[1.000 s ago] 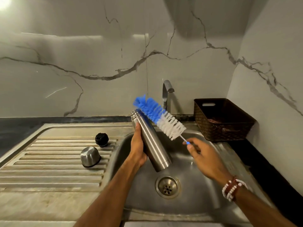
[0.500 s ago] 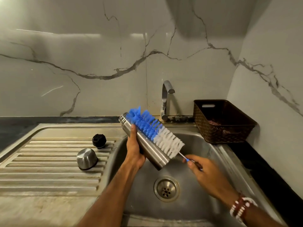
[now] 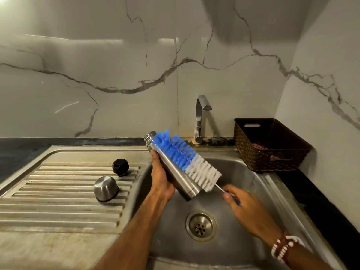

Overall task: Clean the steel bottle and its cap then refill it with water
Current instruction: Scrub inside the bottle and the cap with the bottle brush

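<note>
Head view is showing a veined marble wall (image 3: 116, 75) rising beyond both hands and a steel sink (image 3: 272, 184) lying under them, its ribbed drainboard (image 3: 58, 191) stretching out past the left hand (image 3: 161, 176). That hand is gripping the steel bottle (image 3: 181, 182) over the basin, long axis slanting, uncapped mouth pointing up and away leftward, base dipping toward the right hand (image 3: 245, 207). The right hand, held apart, is pinching the thin handle of a blue-and-white brush (image 3: 187, 160) lying along the bottle. Left of the left hand, a steel cap (image 3: 105, 189) and a black stopper (image 3: 120, 167) are sitting on the ribs.
</note>
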